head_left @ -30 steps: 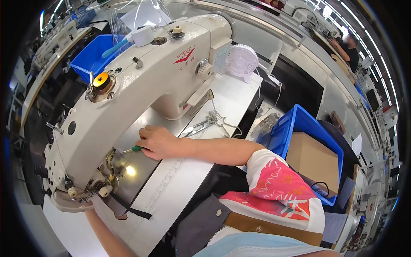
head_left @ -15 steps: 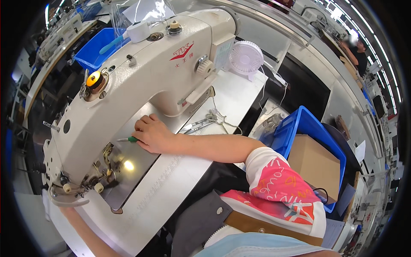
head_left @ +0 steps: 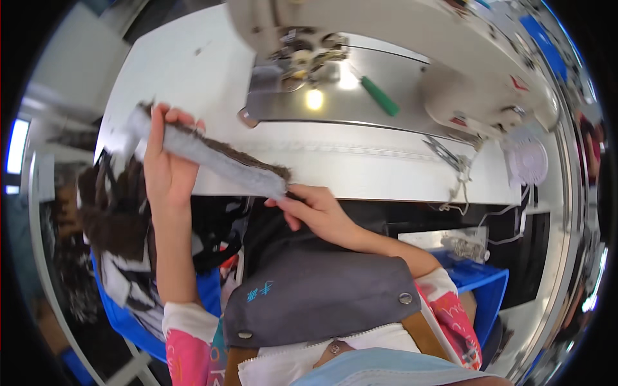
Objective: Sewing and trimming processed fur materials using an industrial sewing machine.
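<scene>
The left hand [head_left: 168, 157] clasps a grey, brown-furred strip [head_left: 222, 164] near 1 end, between thumb and fingers; the right hand [head_left: 322, 213] pinches the other end. The strip slants over the white table's [head_left: 360, 170] front edge. A blue bin [head_left: 136, 337] holds furry pieces [head_left: 116, 228]. A green-handled tool [head_left: 378, 95] lies under the sewing machine [head_left: 399, 29].

Strip [head_left: 225, 166] before sewing machine [head_left: 438, 45]

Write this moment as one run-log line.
left hand: holds furry strip near one end | right hand: holds its other end | green-handled tool: lies on metal plate
</scene>
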Demonstrator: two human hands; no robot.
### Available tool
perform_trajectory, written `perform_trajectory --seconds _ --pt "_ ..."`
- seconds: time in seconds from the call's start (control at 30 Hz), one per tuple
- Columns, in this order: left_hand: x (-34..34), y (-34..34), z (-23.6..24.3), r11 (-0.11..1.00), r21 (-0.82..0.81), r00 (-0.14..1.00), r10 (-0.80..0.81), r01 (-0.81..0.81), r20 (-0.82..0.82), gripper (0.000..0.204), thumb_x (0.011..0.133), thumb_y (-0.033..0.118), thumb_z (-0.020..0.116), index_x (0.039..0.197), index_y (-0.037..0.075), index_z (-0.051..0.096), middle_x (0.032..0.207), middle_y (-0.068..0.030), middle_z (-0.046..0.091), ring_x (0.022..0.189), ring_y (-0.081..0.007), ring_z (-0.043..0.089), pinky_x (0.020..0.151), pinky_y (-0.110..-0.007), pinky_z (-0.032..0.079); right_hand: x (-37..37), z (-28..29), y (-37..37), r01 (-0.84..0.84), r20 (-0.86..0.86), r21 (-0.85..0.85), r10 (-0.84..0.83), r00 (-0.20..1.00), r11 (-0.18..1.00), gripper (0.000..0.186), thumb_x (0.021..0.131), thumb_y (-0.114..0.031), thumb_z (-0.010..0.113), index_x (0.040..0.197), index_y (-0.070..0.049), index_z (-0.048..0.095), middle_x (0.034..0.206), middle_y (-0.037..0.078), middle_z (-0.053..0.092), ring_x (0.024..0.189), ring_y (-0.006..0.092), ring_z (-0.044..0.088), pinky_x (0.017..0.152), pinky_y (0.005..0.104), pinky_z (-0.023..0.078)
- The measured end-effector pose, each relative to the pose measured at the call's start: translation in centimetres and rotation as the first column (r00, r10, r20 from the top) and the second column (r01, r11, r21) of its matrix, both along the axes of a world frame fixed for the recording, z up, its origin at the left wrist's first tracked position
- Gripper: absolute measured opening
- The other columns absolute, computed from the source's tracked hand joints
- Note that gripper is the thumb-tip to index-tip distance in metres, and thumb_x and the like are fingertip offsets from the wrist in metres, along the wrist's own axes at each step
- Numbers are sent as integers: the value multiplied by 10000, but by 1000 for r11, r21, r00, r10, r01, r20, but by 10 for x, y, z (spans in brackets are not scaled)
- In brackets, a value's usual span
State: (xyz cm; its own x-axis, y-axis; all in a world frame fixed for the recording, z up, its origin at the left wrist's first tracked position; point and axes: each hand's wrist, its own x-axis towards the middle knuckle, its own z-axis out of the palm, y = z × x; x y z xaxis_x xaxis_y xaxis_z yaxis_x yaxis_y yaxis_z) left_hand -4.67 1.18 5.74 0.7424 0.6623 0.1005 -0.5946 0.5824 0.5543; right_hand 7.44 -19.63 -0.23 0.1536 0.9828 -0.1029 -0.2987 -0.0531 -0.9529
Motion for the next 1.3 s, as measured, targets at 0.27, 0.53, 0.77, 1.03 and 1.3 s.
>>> perform_trajectory --seconds 0.27,0.53,0.77,1.03,1.3 --pt "20 14 -6 999 -36 999 39 -39 -16 253 964 338 467 858 111 500 588 56 359 510 -67 337 584 -244 361 -18 -15 -33 76 590 467 -375 715 881 209 868 -87 579 663 -47 570 569 60 537 456 208 481 476 309 370" --pt "29 20 -16 996 -31 993 85 -88 -84 256 932 343 529 842 105 511 588 52 415 505 -72 390 560 -235 372 -17 -33 -53 154 638 315 -329 696 936 224 875 -90 571 657 -41 584 547 61 538 434 184 482 451 290 373" --pt "-11 5 8 870 -121 879 475 -477 -50 296 876 346 618 991 85 537 783 -21 542 724 -140 555 710 -315 479 -14 -38 -45 128 603 -15 -93 792 992 203 888 -124 573 749 13 629 622 95 606 509 159 558 522 274 433" --pt "-31 -28 2 951 -13 948 310 -310 71 240 896 260 602 1024 71 528 808 -32 569 757 -168 559 730 -331 485 -23 -18 -24 -239 23 -207 249 968 949 231 918 -129 547 1099 14 551 853 35 648 788 73 562 608 213 457" --pt "-70 46 -5 951 -78 952 302 -298 43 278 855 321 650 775 107 492 611 27 446 578 -129 460 648 -310 427 -29 -20 -52 -145 538 210 9 843 967 322 860 -92 588 560 -26 490 487 39 470 414 141 394 439 304 297"
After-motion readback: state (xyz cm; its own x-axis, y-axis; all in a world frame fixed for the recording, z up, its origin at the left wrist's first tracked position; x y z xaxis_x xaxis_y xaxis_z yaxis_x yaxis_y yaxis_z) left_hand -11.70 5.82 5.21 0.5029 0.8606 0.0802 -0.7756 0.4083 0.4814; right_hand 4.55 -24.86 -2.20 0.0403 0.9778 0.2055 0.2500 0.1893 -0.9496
